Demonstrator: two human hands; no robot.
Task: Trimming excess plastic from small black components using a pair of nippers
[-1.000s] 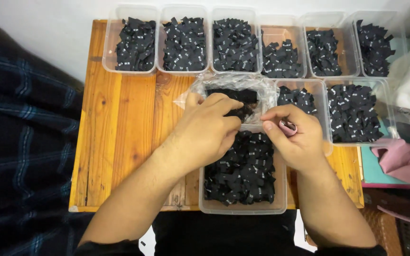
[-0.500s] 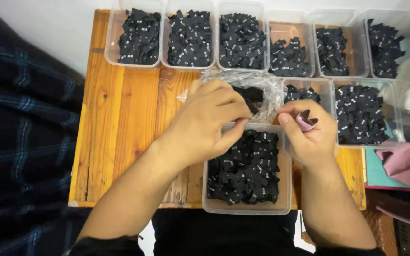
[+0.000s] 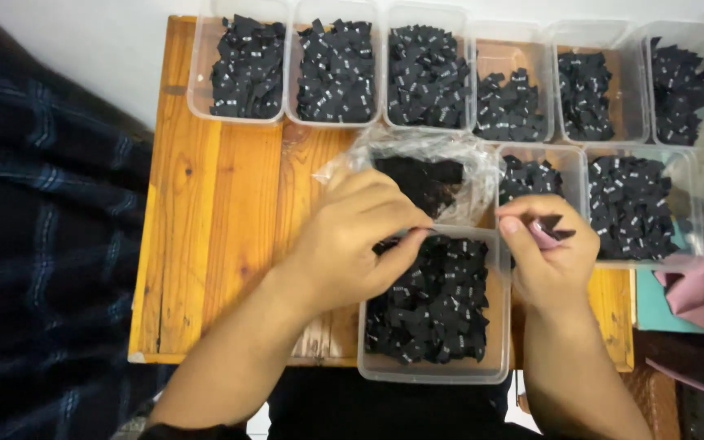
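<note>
A clear plastic tub full of small black fabric labels stands at the near edge of a wooden table. My left hand hovers over its far left corner, thumb and forefinger pinched together on something thin that I cannot make out. My right hand sits just right of the tub, holding a few black labels and a pinkish piece against its fingers. Behind both hands lies a crumpled clear plastic bag with more black labels inside.
Several clear tubs of black labels line the table's far edge, with two more at the right. Pink cloth lies off the right side. A dark plaid fabric covers the area left of the table.
My right hand has lowered slightly and its labels show more clearly between the fingers. My left hand's pinch has shifted toward the tub's rim. The view moved a little.
</note>
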